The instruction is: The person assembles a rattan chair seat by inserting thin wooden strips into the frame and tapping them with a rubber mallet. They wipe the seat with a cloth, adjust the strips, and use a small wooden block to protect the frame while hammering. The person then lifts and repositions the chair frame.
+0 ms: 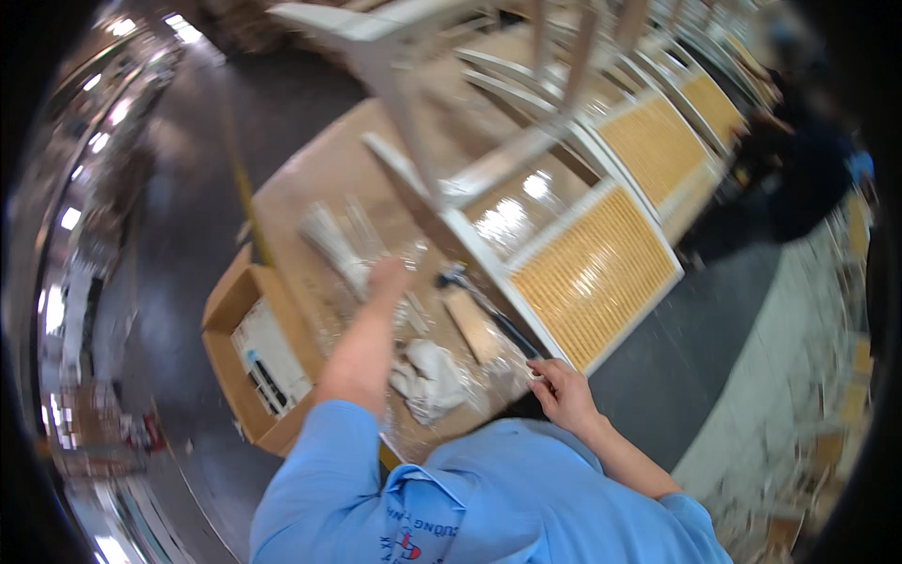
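Note:
My left hand (388, 277) reaches over the table, at the near end of a bundle of pale thin strips (329, 235). Motion blur hides whether its fingers hold any of them. By the lower corner of a white chair frame with a yellow woven panel (597, 277), my right hand (567, 395) has its thumb and fingers pinched together. What is between them, if anything, I cannot make out. Just beyond those fingertips ends the dark handle of a hammer-like tool (507, 329), lying along the frame. A wooden block (473, 324) and a crumpled white cloth (429, 381) lie between my hands.
An open cardboard box (221, 343) holding white sheets and a dark object stands left of the table (296, 188), whose top is brown. More white chairs with woven panels (653, 146) line up to the far right. A person in dark clothing (808, 179) works beside them.

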A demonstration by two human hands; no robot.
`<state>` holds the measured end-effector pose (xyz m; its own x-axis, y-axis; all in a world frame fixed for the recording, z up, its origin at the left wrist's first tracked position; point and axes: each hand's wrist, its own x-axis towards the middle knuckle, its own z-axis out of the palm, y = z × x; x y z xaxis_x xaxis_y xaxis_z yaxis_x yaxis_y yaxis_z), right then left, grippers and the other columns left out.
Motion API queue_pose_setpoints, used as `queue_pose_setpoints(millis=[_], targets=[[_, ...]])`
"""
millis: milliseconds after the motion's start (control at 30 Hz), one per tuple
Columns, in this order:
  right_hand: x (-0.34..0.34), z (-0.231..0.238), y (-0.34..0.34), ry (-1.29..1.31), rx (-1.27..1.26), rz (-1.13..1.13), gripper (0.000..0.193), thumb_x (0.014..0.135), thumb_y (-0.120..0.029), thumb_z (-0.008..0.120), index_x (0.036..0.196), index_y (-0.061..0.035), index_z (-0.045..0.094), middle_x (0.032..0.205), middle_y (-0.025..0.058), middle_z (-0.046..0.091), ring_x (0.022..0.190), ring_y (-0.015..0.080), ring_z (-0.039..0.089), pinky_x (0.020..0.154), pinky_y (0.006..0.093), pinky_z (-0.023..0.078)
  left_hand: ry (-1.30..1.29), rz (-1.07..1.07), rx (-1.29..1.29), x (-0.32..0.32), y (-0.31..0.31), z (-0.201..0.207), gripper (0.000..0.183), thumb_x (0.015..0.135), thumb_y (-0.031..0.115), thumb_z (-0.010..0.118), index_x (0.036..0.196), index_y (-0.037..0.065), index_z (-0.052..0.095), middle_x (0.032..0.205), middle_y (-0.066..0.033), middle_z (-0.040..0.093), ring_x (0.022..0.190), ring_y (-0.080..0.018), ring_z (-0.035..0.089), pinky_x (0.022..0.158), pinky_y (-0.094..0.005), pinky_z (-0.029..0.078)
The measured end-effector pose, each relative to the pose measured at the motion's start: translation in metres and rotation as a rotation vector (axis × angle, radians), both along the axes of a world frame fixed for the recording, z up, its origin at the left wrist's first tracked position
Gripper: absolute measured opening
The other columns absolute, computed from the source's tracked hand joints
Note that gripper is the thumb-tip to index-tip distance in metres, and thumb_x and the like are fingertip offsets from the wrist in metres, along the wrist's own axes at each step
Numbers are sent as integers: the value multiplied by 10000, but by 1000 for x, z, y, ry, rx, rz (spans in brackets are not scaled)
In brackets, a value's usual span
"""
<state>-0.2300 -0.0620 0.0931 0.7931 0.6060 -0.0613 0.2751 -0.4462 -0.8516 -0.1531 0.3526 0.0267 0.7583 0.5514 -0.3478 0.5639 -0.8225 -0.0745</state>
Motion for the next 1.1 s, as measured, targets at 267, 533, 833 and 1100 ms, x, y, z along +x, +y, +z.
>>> queue_pose_setpoints(millis=[267,533,833,1100], targets=[[-74,-6,-127,124,-133,-567,266,941,-70,703,1200,-15,719,938,96,703,787,173,668,715,298,539,-82,365,-297,6,-8,24,349,840,299,693,998,-3,769,902,-197,770,868,-346,765,820,-450,581],[-63,11,-136,17,-158,-410,245,925,-65,707,1168,-37,727,933,135,708,791,285,701,710,364,565,-752,274,-375,-156,-30,88,192,951,192,607,969,1,597,709,-128,641,659,-256,662,652,-392,516],[8,80,-63,-626,-25,274,386,838,-135,715,1223,-123,692,1210,96,633,1150,292,596,999,528,419,-492,-475,-733,-185,-241,121,134,973,119,622,1103,89,631,975,-162,635,861,-419,659,701,-485,534],[79,45,-144,-673,-186,357,333,821,-141,706,1153,-161,712,957,13,629,966,218,599,1000,469,425,-504,-316,-838,-162,-296,112,130,975,141,635,1085,80,664,966,-152,665,842,-403,661,730,-474,527]])
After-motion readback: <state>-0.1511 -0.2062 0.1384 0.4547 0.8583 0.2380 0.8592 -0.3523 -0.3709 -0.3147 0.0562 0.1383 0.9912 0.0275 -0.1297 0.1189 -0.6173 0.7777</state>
